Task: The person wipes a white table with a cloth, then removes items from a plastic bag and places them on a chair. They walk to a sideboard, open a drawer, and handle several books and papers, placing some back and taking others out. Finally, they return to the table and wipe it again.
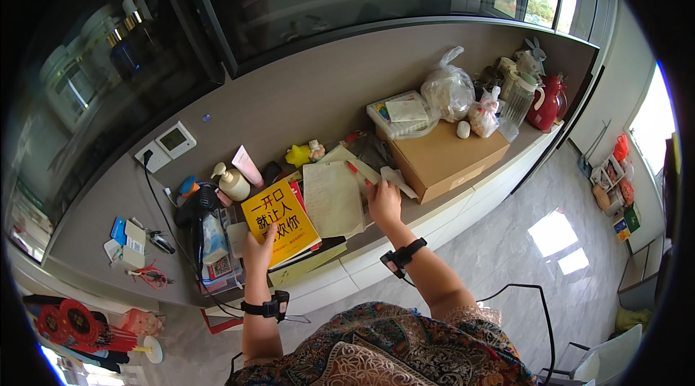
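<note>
My left hand (258,250) lies on the lower left of a yellow paperback book (282,223), thumb on its cover and fingers at its left edge. My right hand (385,204) is at the right side of some papers, by the end of a red-and-white pen (358,173); its fingertips are partly hidden, so I cannot tell whether it grips the pen or a paper. An open notebook with handwriting (332,196) lies between the hands. Under the yellow book are more books. A crumpled white paper (399,180) is beside my right fingers.
To the right stands a cardboard box (445,160) with a plastic case (404,114) and plastic bags on it. A red jug (547,103) is beyond. At left are a black hair dryer (198,212), a pump bottle (233,182), a pink tube (248,166) and a black cable (157,201).
</note>
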A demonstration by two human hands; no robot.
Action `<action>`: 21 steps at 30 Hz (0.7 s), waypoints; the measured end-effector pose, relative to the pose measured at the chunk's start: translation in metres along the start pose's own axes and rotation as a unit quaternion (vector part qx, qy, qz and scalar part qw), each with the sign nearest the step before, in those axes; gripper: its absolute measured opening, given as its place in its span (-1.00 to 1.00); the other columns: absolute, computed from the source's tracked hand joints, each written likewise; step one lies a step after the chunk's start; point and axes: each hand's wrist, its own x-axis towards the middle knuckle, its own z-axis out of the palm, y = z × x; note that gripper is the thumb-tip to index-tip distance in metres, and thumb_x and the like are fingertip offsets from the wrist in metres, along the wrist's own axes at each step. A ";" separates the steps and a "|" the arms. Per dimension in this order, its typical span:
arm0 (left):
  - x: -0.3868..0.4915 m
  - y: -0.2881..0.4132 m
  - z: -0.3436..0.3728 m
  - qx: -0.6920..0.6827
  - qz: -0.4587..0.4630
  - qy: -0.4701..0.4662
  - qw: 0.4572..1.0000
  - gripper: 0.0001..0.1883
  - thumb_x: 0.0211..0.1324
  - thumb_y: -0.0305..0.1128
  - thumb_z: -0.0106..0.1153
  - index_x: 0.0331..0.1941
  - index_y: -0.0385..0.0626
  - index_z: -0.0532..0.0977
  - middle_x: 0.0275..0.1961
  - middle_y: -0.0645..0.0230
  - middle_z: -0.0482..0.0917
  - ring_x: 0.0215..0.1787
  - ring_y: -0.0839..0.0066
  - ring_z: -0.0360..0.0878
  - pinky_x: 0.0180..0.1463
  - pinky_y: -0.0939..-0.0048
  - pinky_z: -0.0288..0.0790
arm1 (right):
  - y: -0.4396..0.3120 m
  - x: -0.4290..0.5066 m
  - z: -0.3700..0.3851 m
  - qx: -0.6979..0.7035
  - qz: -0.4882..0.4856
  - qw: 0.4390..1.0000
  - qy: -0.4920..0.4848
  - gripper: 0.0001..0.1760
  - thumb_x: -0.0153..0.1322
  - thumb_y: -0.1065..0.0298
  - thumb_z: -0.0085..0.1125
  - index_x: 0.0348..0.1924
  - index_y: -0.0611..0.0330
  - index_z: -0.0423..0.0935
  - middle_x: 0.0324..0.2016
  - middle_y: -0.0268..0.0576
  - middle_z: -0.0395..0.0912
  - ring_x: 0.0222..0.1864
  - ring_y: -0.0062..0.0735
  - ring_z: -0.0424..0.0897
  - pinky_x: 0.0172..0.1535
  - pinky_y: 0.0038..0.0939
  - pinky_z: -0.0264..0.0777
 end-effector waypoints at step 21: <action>-0.046 -0.025 0.018 0.013 0.082 0.091 0.992 -0.40 0.20 0.07 0.20 -0.03 -0.31 0.43 -0.03 -0.06 0.47 0.01 0.00 0.46 0.06 0.10 0.36 | -0.035 0.012 0.009 0.175 -0.040 0.978 -0.103 -0.75 0.27 0.42 0.28 -0.17 0.14 0.58 -0.22 0.11 0.45 -0.17 0.14 0.56 -0.14 -0.12 0.51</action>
